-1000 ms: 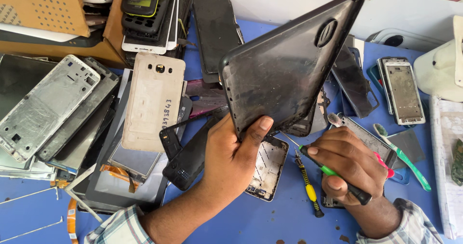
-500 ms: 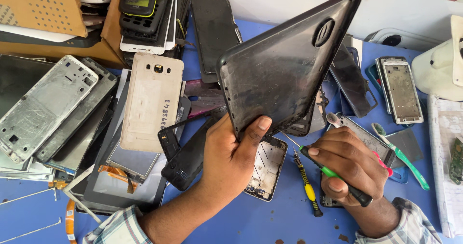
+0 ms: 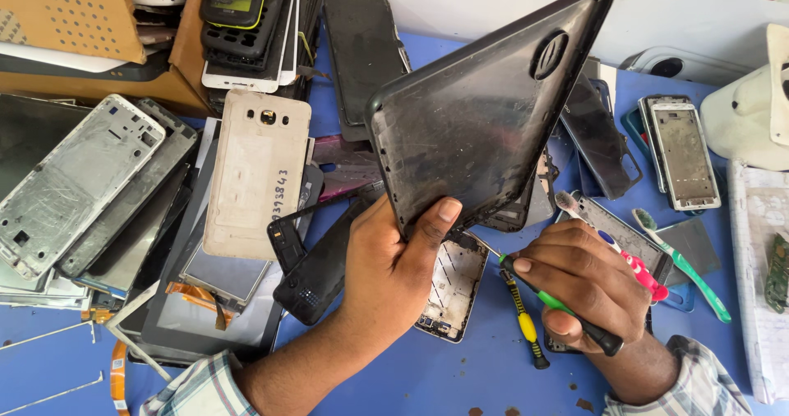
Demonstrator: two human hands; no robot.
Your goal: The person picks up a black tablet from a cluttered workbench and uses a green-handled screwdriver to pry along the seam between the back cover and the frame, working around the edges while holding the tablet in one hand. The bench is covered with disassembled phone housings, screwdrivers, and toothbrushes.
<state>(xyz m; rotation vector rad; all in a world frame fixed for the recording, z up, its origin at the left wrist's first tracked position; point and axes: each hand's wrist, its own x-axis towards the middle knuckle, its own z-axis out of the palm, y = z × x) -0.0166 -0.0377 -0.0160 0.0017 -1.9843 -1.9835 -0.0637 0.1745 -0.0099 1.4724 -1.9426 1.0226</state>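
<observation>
While the blue worktable (image 3: 460,383) is lying buried under phone parts, the person is working at the big black tablet back cover (image 3: 493,112), which is tilting up off the table near its middle. The cover is a wide, scuffed, dusty plastic shell with rounded corners and an oval camera opening near its upper end. The left hand (image 3: 386,276) is closing on the cover's lower edge, thumb pressing the outer face and fingers hidden behind. The step in hand looks like inspecting or prying along that lower edge; any next move would seem to call for a steady grip and a tool tip set carefully in the seam.

Left of the cover, a beige phone back (image 3: 255,173) is lying flat, matte and smooth, and farther left a silvery metal frame (image 3: 74,182). Just right of the cover's lower corner, the right hand (image 3: 583,284) is wrapping closed around a slim green-and-black screwdriver (image 3: 559,305), its thin metal tip pointing toward the cover's bottom edge. Below it, a smaller yellow-handled screwdriver (image 3: 526,325) is resting on the table.
</observation>
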